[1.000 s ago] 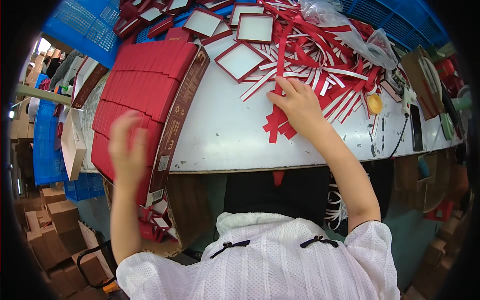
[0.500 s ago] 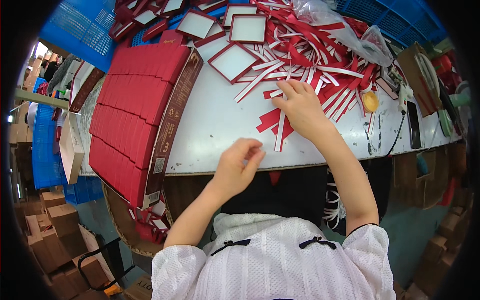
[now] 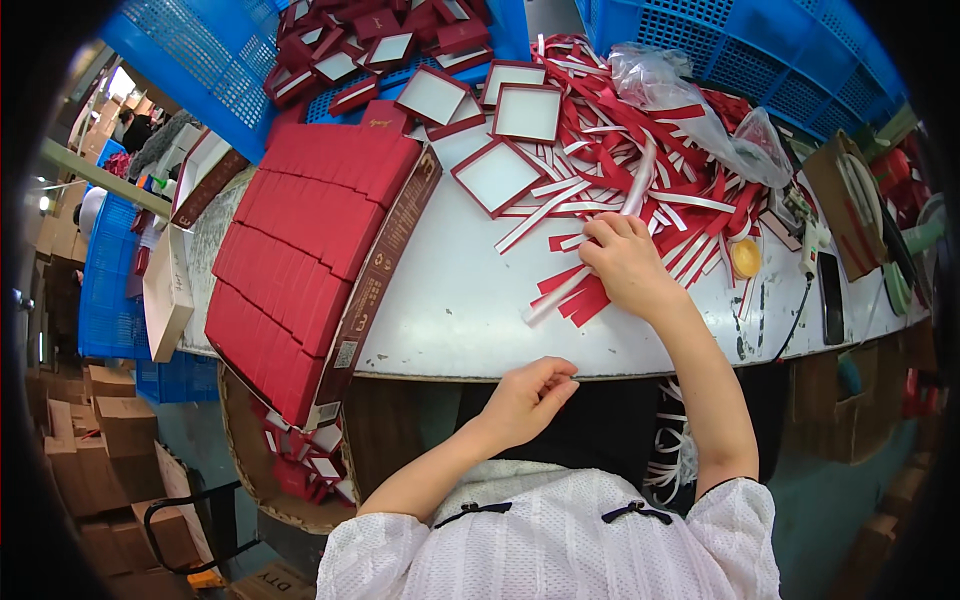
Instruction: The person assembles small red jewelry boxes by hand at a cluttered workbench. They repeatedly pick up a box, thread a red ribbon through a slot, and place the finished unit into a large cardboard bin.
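Note:
My right hand point(image 3: 634, 270) is over the near side of a tangled heap of red and white ribbons point(image 3: 690, 190). Its fingers are closed on a ribbon point(image 3: 640, 180), whose pale, motion-smeared length sticks up past the fingertips. Below that hand, several loose ribbon ends point(image 3: 572, 298) fan out on the tabletop. My left hand point(image 3: 525, 402) hovers at the table's near edge, fingers curled and thumb close to the forefinger, with nothing visible in it. Left of the ribbons lie open red-rimmed box parts with white insides point(image 3: 497, 177).
A carton point(image 3: 378, 290) packed with rows of red boxes point(image 3: 290, 255) stands on the table's left side. Blue crates point(image 3: 720, 50) line the back. Rightward are a clear plastic bag point(image 3: 690, 120), a yellow round tub point(image 3: 745, 258) and a dark phone point(image 3: 830, 298).
The view has shifted, so the table sits lower in the picture. A ribbon now stretches up and down through my right hand. My left hand's thumb and forefinger have come closer together.

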Demonstrator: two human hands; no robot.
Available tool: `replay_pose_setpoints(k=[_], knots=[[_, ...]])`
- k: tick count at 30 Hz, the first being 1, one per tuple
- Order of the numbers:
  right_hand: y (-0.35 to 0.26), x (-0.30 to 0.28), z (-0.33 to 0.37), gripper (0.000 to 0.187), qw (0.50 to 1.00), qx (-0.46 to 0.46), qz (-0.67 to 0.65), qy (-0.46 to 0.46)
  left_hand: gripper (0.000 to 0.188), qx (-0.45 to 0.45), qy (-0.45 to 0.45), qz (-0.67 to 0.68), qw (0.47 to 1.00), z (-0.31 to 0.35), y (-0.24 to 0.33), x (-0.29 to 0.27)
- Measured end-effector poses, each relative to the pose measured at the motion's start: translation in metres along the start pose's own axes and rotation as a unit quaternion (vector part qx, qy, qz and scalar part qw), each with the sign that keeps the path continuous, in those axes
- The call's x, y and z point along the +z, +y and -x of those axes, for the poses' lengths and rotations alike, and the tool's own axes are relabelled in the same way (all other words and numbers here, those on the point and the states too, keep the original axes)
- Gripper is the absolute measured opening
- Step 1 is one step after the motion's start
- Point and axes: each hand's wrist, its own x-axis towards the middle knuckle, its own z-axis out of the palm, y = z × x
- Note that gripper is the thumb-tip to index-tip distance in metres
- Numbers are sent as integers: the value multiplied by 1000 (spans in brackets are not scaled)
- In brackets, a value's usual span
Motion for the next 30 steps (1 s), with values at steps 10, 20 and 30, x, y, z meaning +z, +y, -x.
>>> replay_pose_setpoints(k=[10,20,30], knots=[[-28,-17,-8,14,987,3,-96,126,26,-45,105,262,958,-23,-1,-12],[-107,-72,46,9,782,280,-557,27,10,62,146,354,922,-23,23,-39],[-122,-70,58,17,964,148,-146,166,13,-56,-3,344,937,-3,24,1]])
